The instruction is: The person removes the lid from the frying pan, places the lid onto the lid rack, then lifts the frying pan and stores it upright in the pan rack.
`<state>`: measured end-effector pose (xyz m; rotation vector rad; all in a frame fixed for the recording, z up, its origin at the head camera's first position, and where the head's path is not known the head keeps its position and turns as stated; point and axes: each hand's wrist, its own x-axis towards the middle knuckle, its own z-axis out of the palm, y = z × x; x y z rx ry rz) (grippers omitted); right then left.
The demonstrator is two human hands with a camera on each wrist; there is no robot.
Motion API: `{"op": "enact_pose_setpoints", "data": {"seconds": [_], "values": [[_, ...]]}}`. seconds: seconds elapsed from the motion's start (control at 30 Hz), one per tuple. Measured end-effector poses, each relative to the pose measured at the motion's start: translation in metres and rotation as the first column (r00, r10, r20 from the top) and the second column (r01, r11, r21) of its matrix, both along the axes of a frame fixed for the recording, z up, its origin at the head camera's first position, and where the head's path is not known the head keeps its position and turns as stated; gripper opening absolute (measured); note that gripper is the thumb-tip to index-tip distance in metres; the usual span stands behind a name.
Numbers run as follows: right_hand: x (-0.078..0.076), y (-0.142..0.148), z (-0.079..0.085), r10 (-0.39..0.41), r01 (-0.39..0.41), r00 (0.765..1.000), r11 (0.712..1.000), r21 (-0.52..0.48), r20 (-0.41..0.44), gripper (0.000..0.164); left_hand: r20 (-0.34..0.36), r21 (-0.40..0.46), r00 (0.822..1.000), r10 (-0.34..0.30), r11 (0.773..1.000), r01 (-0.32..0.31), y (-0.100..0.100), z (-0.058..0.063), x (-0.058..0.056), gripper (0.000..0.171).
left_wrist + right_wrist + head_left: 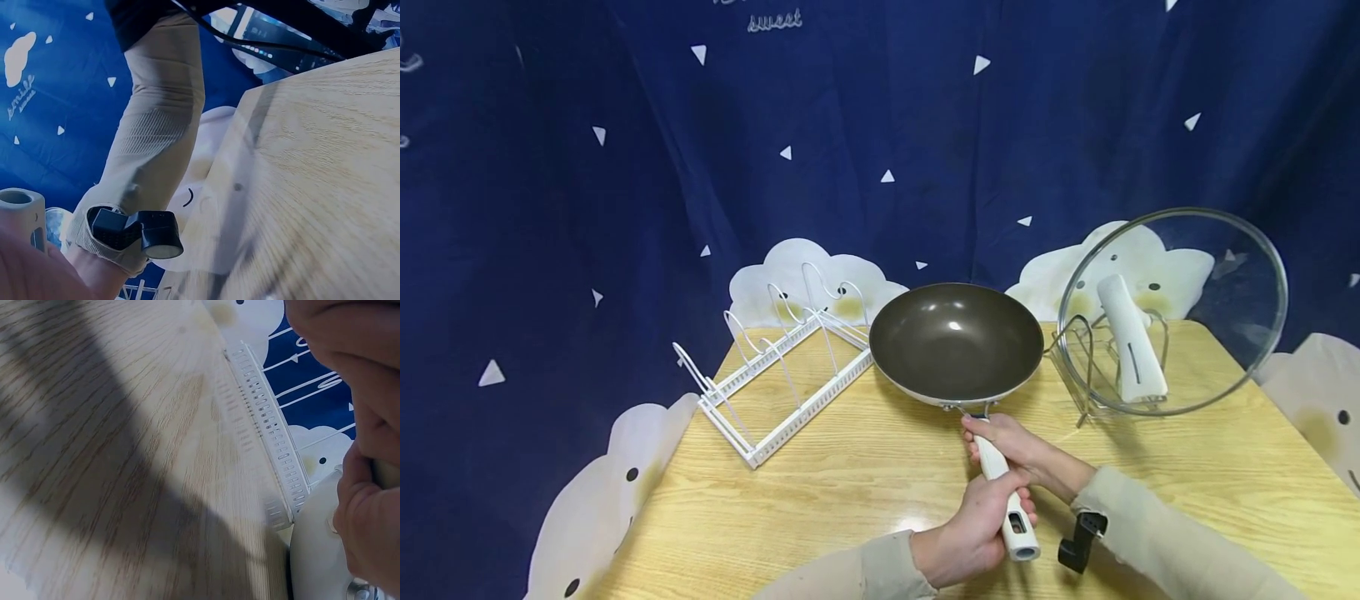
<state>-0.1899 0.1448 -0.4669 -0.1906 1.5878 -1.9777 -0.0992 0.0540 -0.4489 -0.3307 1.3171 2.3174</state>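
Both hands hold a wok (955, 342) with a dark brown inside and a white handle (992, 458). My right hand (1011, 450) grips the handle close to the pan, and in the right wrist view its curled fingers (375, 519) show beside the pale outer side of the wok. Lower down, my left hand (966, 525) wraps the handle near its hollow end. That handle end (24, 206) shows at the left edge of the left wrist view, above part of the left hand (37, 269). The wok's bowl tips toward me, above the table's back part.
A white slatted rack (812, 408) with wire dividers stands on the wooden table (820, 508), left of the wok. On the right, a glass lid (1217, 333) with a white handle leans upright in a wire stand (1086, 375). A blue curtain (850, 125) hangs behind.
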Motion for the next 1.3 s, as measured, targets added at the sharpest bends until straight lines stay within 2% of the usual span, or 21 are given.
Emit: {"op": "enact_pose_setpoints", "data": {"seconds": [0.33, 0.83, 1.1, 1.3], "values": [[0.004, 0.002, 0.002, 0.0, -0.001, 1.0, 1.0, -0.02, -0.015, 0.027, -0.017, -0.015, 1.0, 0.008, 1.0, -0.009, 0.001, 0.004, 0.005, 0.013], [0.011, 0.008, 0.022, 0.013, -0.018, 0.988, 0.999, -0.036, -0.152, 0.02, -0.128, -0.023, 0.992, -0.004, 1.0, 0.001, 0.005, 0.008, 0.012, 0.015], [0.017, 0.009, 0.029, -0.006, 0.008, 0.987, 1.0, 0.017, -0.162, 0.02, -0.19, -0.019, 0.98, -0.055, 0.998, 0.052, 0.004, 0.006, 0.015, 0.009], [0.017, 0.009, 0.034, -0.017, 0.019, 0.975, 1.0, 0.009, -0.222, 0.018, -0.253, -0.037, 0.965, -0.072, 0.997, 0.065, 0.002, 0.006, 0.015, 0.006]]}}
